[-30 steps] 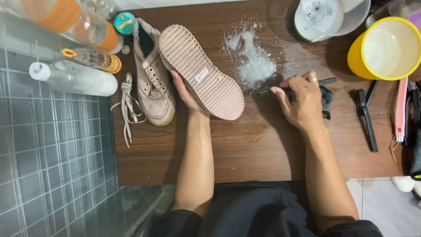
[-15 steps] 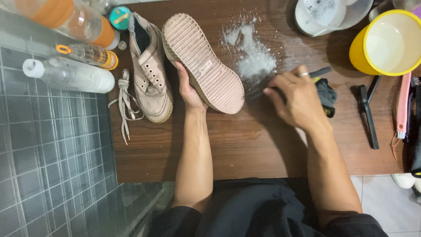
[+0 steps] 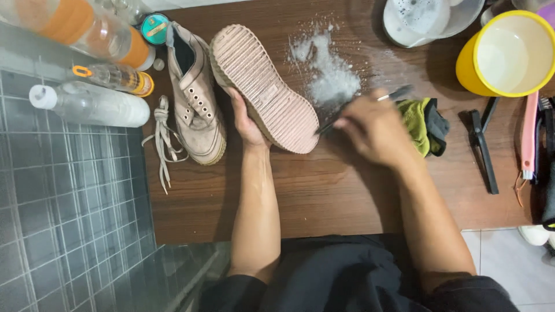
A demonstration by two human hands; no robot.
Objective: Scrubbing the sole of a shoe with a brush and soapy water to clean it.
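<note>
**A:** Start close in. What are the hands doing?

**B:** The left hand [image 3: 247,118] grips the upturned shoe [image 3: 263,86], fingers wrapped round its edge from beneath, so the ribbed pink sole faces the camera. The shoe tilts across the wooden table [image 3: 324,190], heel end lower right, toe end upper left.

**A:** And the other one?

**B:** The right hand [image 3: 373,130] is blurred, but it is clenched round a thin dark brush [image 3: 361,108], whose tip sits just at the heel end of the sole. The handle sticks out past the knuckles toward the upper right.

**A:** What lies beside that hand?

**B:** A crumpled green and grey cloth [image 3: 426,125], touching or nearly touching the knuckles; I cannot tell which. Further right, a black tool [image 3: 483,151] lies flat, and a pink-handled brush [image 3: 529,136] lies near the table's right edge.

**A:** To the left?

**B:** A second beige shoe [image 3: 196,107] rests on its side just beside the held one, with a loose lace [image 3: 163,138] trailing off its left. Past that, a clear plastic bottle [image 3: 92,105] lies on the grey tiled surface [image 3: 69,219], with a smaller bottle [image 3: 115,78] above it.

**A:** And farthest away?

**B:** A scatter of white powder [image 3: 329,72] above the sole, a yellow bowl [image 3: 509,55] top right, a white container [image 3: 416,20] with suds beside it, and a large orange-banded bottle [image 3: 81,29] top left next to a small teal tin [image 3: 153,28].
</note>
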